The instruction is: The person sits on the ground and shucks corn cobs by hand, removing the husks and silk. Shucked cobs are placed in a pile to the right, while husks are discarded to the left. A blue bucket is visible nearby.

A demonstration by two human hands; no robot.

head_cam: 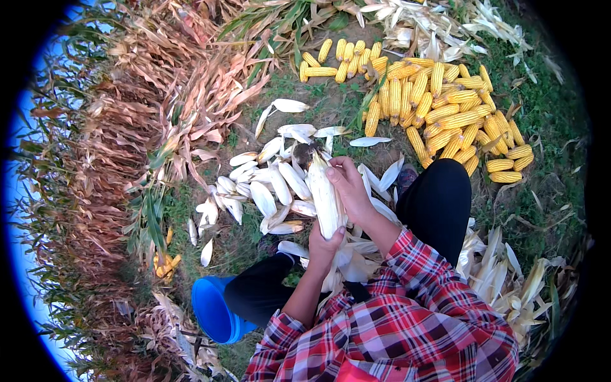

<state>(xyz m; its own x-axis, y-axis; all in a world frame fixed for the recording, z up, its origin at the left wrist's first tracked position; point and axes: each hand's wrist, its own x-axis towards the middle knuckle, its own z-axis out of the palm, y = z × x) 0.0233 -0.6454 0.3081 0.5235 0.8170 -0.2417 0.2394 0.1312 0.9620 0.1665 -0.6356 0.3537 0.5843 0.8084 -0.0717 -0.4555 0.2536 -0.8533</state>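
An ear of corn (324, 200) in its pale husk is held between my two hands, its dark silk tip pointing away from me. My left hand (325, 242) grips the near end from below. Around the upper right side of the ear, my right hand (347, 184) has its thumb and fingers bent against the husk near the tip. Several ears in white husks (272, 186) lie in a loose heap just beyond and left of my hands. Loose husk leaves (353, 262) lie beneath the held ear and between my legs.
A spread pile of husked yellow corn ears (444, 112) lies at the upper right. Beside my left leg a blue bucket (210, 305) rests tipped over. Dry corn stalks (143, 95) line the left, with a few yellow cobs (164, 265) by them. Stripped husks (506, 281) lie at the right.
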